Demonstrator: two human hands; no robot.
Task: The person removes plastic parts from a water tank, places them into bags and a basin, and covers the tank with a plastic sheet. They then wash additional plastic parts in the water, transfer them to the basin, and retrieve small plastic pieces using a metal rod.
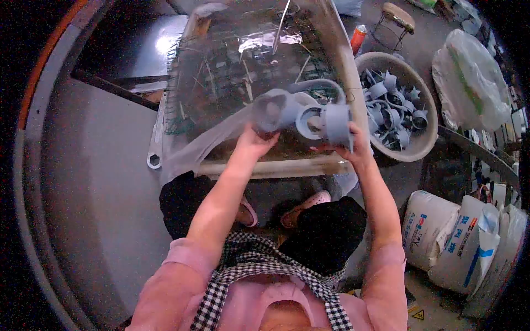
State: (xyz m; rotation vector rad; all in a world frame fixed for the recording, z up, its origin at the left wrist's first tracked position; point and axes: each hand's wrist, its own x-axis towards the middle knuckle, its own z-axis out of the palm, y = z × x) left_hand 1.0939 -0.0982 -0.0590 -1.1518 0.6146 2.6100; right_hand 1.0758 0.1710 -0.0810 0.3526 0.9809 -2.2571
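Observation:
Grey plastic parts are in both hands above a large tub (292, 168) of water with a dark mesh in it. My left hand (256, 144) has its fingers around the underside of a round grey part (273, 113), which is blurred. On the right, my right hand (356, 144) grips a grey cylindrical part (335, 124) with a ring-shaped opening facing left. A curved grey band (326, 85) arches behind the two parts. How the pieces join is hard to tell. Translucent plastic film (212, 140) drapes over the tub's left front corner.
Right of the tub, a round basin (428, 140) holds several similar grey parts. An orange can (358, 38) and a stool (398, 17) stand behind it. White sacks (430, 220) are at the lower right. A large wrench (157, 138) lies left of the tub.

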